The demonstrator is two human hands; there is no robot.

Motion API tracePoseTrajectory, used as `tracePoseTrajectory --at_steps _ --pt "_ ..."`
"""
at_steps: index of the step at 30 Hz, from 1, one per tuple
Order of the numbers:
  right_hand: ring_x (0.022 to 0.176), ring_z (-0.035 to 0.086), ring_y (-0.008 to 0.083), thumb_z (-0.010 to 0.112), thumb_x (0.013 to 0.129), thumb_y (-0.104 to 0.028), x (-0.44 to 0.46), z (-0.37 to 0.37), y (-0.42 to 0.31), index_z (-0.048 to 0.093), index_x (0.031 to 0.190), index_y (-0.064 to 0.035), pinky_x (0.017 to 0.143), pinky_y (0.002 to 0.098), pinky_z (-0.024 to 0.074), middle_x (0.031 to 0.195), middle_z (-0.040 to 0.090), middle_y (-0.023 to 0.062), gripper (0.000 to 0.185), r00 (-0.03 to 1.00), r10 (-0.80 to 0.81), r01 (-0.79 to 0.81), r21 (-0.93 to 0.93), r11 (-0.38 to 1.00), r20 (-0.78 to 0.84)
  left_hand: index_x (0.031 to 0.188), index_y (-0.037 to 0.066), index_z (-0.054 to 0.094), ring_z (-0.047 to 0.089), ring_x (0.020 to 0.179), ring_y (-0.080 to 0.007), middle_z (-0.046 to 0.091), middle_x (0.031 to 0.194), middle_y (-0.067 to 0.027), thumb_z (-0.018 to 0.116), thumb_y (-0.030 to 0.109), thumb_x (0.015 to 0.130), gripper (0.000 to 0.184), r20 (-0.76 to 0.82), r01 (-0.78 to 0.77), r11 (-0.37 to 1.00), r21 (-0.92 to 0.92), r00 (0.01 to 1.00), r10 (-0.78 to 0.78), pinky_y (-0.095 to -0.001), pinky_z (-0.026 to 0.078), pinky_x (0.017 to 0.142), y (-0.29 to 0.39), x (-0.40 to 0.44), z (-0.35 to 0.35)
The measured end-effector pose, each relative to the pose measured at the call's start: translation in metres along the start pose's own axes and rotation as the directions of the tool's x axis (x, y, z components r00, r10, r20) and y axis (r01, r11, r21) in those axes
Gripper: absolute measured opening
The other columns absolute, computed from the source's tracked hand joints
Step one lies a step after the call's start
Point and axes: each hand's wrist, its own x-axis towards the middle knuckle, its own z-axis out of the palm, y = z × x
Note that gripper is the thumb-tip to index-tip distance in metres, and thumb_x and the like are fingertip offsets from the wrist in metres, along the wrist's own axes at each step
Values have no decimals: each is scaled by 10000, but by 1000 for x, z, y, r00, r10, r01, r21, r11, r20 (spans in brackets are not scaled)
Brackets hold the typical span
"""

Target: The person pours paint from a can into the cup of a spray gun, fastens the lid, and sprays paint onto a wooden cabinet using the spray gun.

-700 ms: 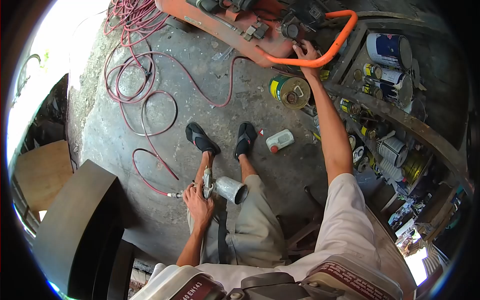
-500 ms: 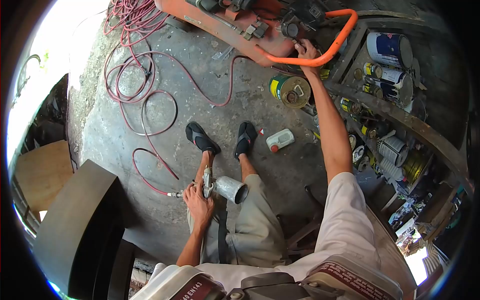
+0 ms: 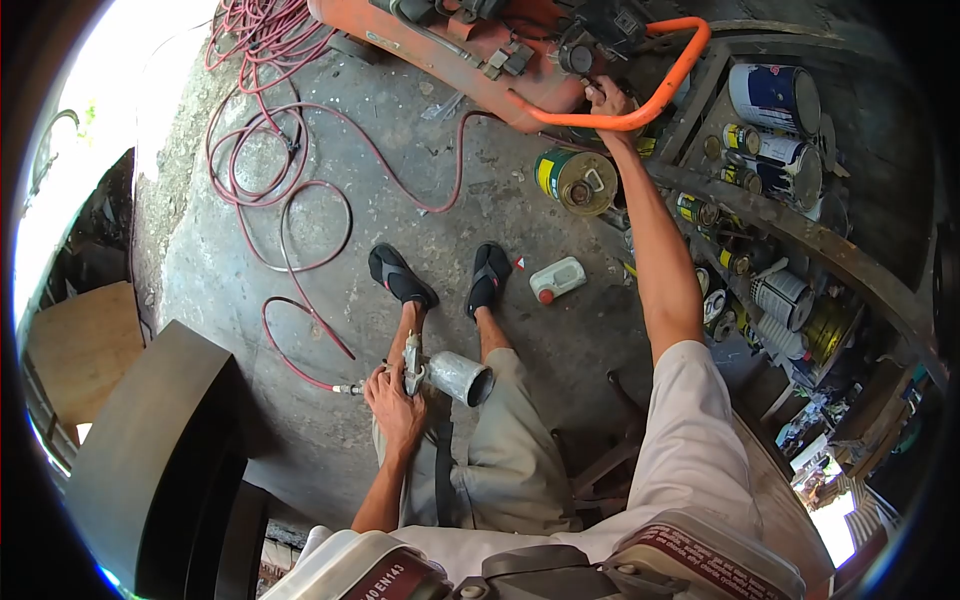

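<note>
1. Spray gun (image 3: 413, 362): one, silvery metal. Its one cylindrical cup (image 3: 456, 377) is dull grey, scuffed, tipped sideways. Position: well apart from the orange tank (image 3: 450, 62), on the wearer's side.
2. Left hand (image 3: 399, 410): fingers curled round the gun body.
3. Right hand (image 3: 612, 102): at the tank's right end, fingers bent just beside one round gauge (image 3: 577, 60); one bent handle (image 3: 684, 75) crosses the wrist. Cannot tell whether the fingers pinch anything.
4. Red hose (image 3: 264, 32): piled left of the tank; a length joins the gun.
5. Wearer's side of tank: one green-yellow can (image 3: 577, 184), near; one pale jug (image 3: 560, 278), red-capped, farther off; two dark sandals (image 3: 402, 275).
6. Right of tank: shelved cans (image 3: 775, 98), too crowded to count.
</note>
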Motion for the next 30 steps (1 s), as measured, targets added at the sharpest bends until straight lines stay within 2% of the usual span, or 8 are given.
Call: tracePoseTrajectory --at_steps 10,17,20,23,26,30 --pt "894 626 424 534 952 -352 0 -5 7 611 1107 -76 731 490 479 946 670 199 326 995 -84 82 46 996 54 1290 91 539 439 1244 -350 562 1120 -173 644 93 668 631 19 17 1000 0 1000 -17 -496 262 1099 8 5 -5" --pt "902 622 425 534 964 -356 0 -4 6 593 1105 -69 747 487 484 950 661 205 326 994 -110 109 62 992 12 1298 86 539 445 1244 -351 564 1128 -178 635 86 669 636 27 22 1000 -9 999 -21 -497 259 1106 7 4 -4" --pt "976 632 407 639 912 -257 3 -3 12 579 1203 8 839 461 483 1025 659 245 398 994 -55 52 32 998 91 1303 85 538 446 1241 -353 562 1120 -179 636 86 669 642 10 16 1000 -12 1000 -15 -499 260 1104 4 3 -2" --pt "1035 625 395 672 889 -302 0 -3 19 534 1280 27 871 461 482 1092 642 256 530 997 -25 10 187 982 79 1303 85 537 443 1240 -353 561 1115 -176 637 86 671 640 7 11 1000 -11 1000 -11 -500 260 1103 3 1 -1" --pt "1065 611 397 698 867 -314 -5 -8 24 511 1309 20 881 462 480 1164 613 260 584 993 -39 17 192 981 110 1300 85 538 442 1239 -350 561 1113 -174 640 86 674 634 2 11 1000 -3 1000 -11 -498 260 1104 4 0 0" --pt "1071 596 412 708 854 -298 -5 -13 20 507 1310 22 882 468 480 1175 599 258 592 990 -111 99 148 984 81 1297 86 539 442 1239 -350 561 1113 -172 641 86 679 626 -2 4 1000 -2 1000 -4 -494 261 1104 3 0 1"
